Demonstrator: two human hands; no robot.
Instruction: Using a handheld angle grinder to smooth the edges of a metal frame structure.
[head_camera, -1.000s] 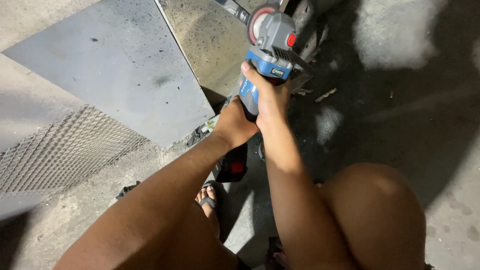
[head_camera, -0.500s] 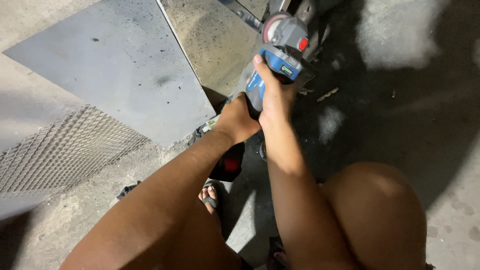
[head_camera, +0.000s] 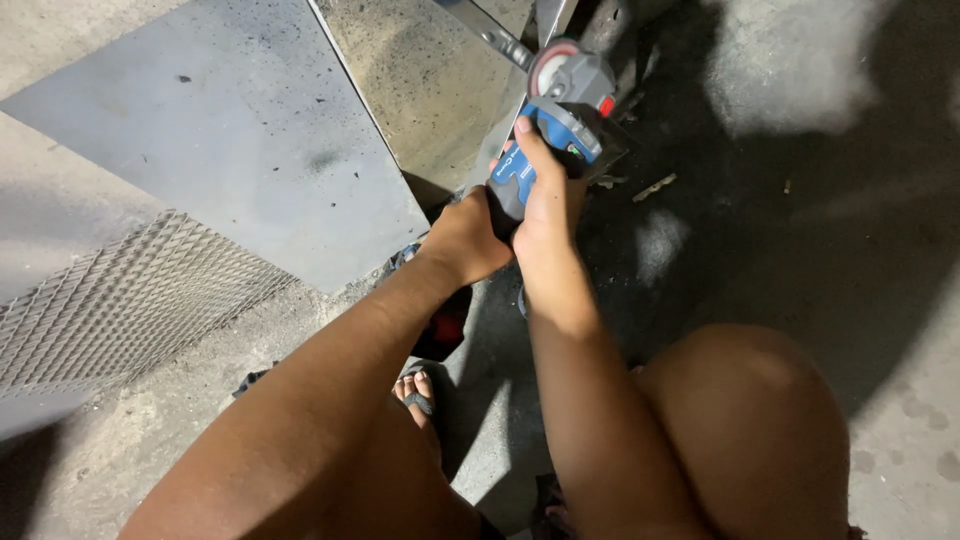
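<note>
- Your left hand (head_camera: 470, 235) is closed in a fist around the rear end of the grinder (head_camera: 550, 130), low on its blue body, knuckles up.
- Your right hand (head_camera: 545, 185) wraps the grinder farther forward, fingers curled tight over the blue housing and thumb along the side; neither hand is open at all.
- The grinder sits at top centre, its grey head and round guard pointing away from you, at the edge of a metal strip (head_camera: 490, 35) that runs in from the top.
- Against half a second ago, the grinder and both hands sit a little lower and to the right in view, and your left fist has slid closer to the right wrist; the grip itself looks unchanged.
- At far left lies a mesh sheet (head_camera: 120, 300), flat on the floor.
- Just right of it, and overlapping its top, a grey plate (head_camera: 230, 130) lies flat, its lower corner close to your left wrist.
- Beyond that, a tan panel (head_camera: 420, 80) reaches to the grinder's head.
- Under your forearms your foot (head_camera: 420, 390) in a sandal rests on the concrete, with a red and black object (head_camera: 445, 325) just above it, mostly hidden by your left arm.
- Your knee (head_camera: 740, 420) fills the lower right, and a pale dust patch (head_camera: 790, 60) marks the dark floor at upper right.
</note>
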